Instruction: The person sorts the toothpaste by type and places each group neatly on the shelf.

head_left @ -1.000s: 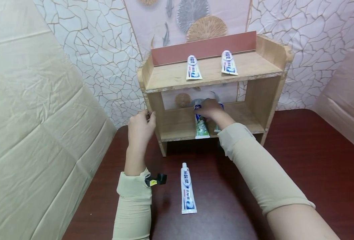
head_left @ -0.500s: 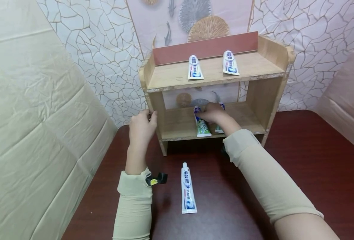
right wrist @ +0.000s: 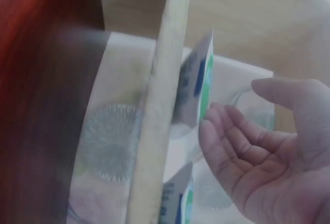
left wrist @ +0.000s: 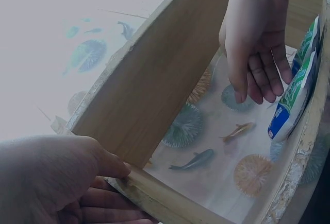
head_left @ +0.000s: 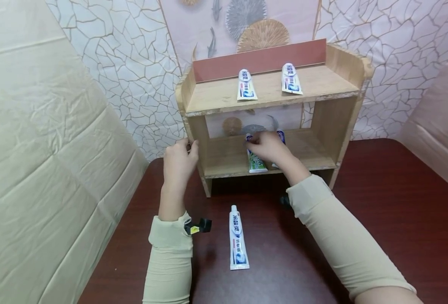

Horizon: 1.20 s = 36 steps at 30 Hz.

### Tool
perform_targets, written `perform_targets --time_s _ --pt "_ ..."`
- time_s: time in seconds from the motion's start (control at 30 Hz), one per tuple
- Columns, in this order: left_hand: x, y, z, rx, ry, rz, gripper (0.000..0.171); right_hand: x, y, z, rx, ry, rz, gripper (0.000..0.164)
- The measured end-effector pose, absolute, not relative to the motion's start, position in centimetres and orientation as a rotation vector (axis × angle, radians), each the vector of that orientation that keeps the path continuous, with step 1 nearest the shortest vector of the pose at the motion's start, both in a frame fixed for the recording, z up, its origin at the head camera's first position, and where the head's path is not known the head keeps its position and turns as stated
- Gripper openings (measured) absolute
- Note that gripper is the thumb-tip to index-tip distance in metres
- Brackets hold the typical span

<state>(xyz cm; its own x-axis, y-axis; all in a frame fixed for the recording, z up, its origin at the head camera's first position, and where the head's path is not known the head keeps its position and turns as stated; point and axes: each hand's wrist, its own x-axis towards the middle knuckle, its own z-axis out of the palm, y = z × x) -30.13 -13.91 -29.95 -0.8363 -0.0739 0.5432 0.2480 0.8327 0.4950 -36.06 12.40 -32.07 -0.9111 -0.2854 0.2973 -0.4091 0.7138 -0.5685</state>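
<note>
My left hand [head_left: 179,162] grips the left side panel of a small wooden shelf [head_left: 224,107], its thumb over the edge in the left wrist view. Inside the lower compartment my right hand [head_left: 271,145] is over a green-and-blue toothpaste tube [head_left: 257,164], partly covering it in the head view. From the right wrist, the right hand [right wrist: 263,157] shows loosely bent fingers with nothing in the palm, fingertips close beside a tube [right wrist: 202,82]. A second green-and-blue toothpaste tube [head_left: 281,135] lies to its right, mostly hidden behind the hand.
Two white toothpaste tubes [head_left: 246,85] lie spaced apart on the upper shelf board. Another white toothpaste tube [head_left: 238,240] lies on the dark red table [head_left: 284,261] in front of the shelf, cap toward it. A patterned wall [head_left: 132,76] stands behind.
My right hand has drawn slightly up and toward me from around the left green tube. That tube has shifted slightly back onto the board. The left hand stays on the side panel.
</note>
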Motion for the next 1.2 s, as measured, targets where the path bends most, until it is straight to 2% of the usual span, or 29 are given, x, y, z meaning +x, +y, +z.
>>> perform_targets --time_s 0.1,0.27,0.4,0.63,0.9,1.2 --pt "-30.2 -13.7 -30.0 -0.132 -2.46 -0.762 0.032 -34.7 12.7 -32.6 0.588 -2.663 0.993 0.029" --pt "-30.2 -13.5 -30.0 -0.125 -2.466 -0.752 0.031 -32.1 13.2 -33.2 0.597 -2.575 1.076 0.031" --pt "-30.2 -13.5 -29.9 -0.126 -2.475 -0.748 0.032 -30.8 13.6 -34.1 0.679 -2.564 1.092 0.027" --pt "-30.3 -13.8 -29.7 -0.115 -2.467 -0.743 0.033 -30.4 13.8 -34.7 0.886 -2.579 1.066 0.018" --pt "-30.3 -13.8 -29.8 -0.12 -2.47 -0.747 0.034 -29.9 13.5 -35.7 1.279 -2.796 1.017 0.013" --pt "-30.2 -13.8 -29.8 -0.112 -2.483 -0.762 0.035 -29.6 12.3 -37.2 1.496 -2.938 0.982 0.018"
